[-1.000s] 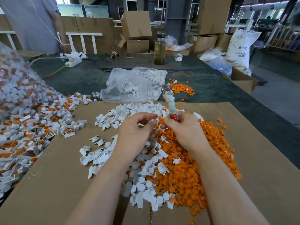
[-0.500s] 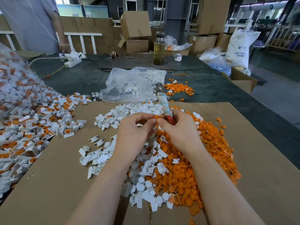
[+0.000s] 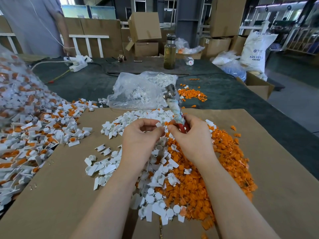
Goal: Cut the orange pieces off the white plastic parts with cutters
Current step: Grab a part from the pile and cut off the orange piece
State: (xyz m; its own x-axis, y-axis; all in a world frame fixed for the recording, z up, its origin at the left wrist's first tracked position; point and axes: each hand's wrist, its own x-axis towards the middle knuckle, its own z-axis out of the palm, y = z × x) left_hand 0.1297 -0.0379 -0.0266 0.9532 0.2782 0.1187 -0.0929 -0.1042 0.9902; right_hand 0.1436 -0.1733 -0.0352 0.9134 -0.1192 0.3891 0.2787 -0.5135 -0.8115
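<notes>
Both hands have parted slightly; left hand (image 3: 139,138) pinches a white part (image 3: 159,124), right hand (image 3: 193,137) grips cutters (image 3: 174,104). Cut heaps (image 3: 207,169) lie near; a big uncut pile (image 3: 34,128) waits left.

A cardboard sheet (image 3: 276,169) is lying across the lower frame. On it, at centre, a heap of cut pieces (image 3: 224,169) is sitting right of a heap of plastic parts (image 3: 155,169). Both hands are hovering above the heaps, the left hand (image 3: 139,135) beside the right hand (image 3: 193,135), with cutters (image 3: 174,104) sticking up from the right one. A plastic bag (image 3: 138,90) is lying behind them. An uncut pile (image 3: 25,126) is spreading at left. A bottle (image 3: 170,52) is standing at upper centre, boxes (image 3: 145,26) behind it.
</notes>
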